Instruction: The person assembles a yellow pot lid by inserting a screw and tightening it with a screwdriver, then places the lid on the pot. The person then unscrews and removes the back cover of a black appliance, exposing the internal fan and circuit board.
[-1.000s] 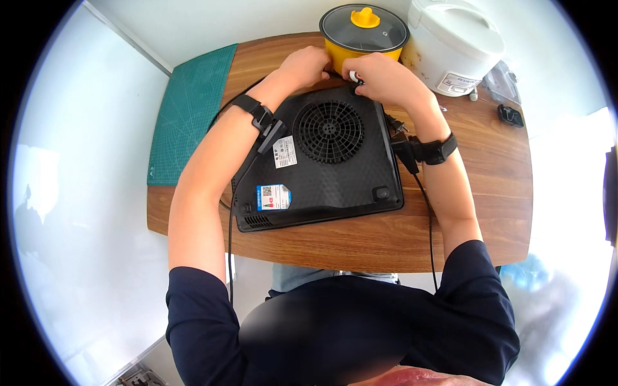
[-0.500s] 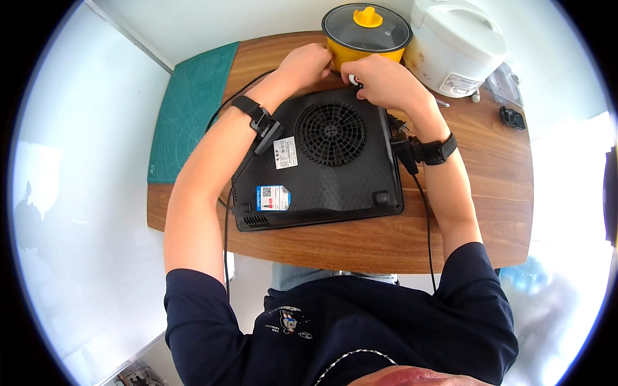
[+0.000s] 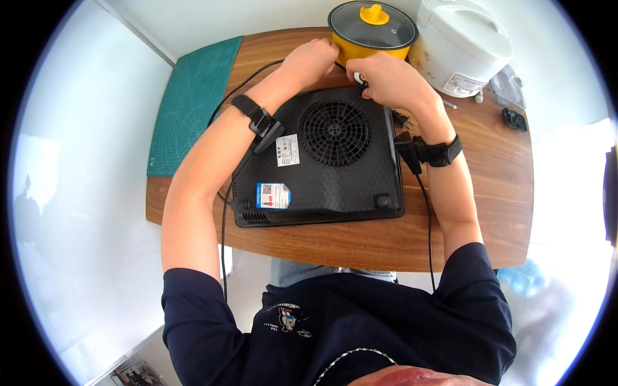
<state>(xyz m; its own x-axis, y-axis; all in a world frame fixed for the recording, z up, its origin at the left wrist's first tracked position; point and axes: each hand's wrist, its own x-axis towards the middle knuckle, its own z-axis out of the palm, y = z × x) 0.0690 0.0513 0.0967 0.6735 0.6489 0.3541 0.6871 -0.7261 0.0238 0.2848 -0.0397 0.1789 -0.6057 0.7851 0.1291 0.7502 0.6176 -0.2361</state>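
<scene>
A black induction cooker (image 3: 302, 196) lies upside down on the wooden table, its round fan grille (image 3: 335, 130) and two stickers facing up. Beyond its far edge, my left hand (image 3: 315, 59) is closed beside the yellow pot (image 3: 354, 53). Its fingertips are turned away, so what they hold is hidden; a black cord (image 3: 248, 82) runs under that wrist. At the cooker's far right corner, my right hand (image 3: 394, 80) is curled round a small white-and-black thing (image 3: 361, 80), mostly covered by the fingers. Both wrists wear black straps with small devices.
A white rice cooker (image 3: 460, 48) stands at the back right, near a clear plastic case (image 3: 507, 87) and a small black object (image 3: 514, 119). A green cutting mat (image 3: 193, 106) lies at left. A plug (image 3: 404, 120) rests by the cooker's right side. Cables hang over the front edge.
The whole view has shifted slightly. Both hands keep nearly the same places and grips, and the plug beside the cooker shows a little more clearly.
</scene>
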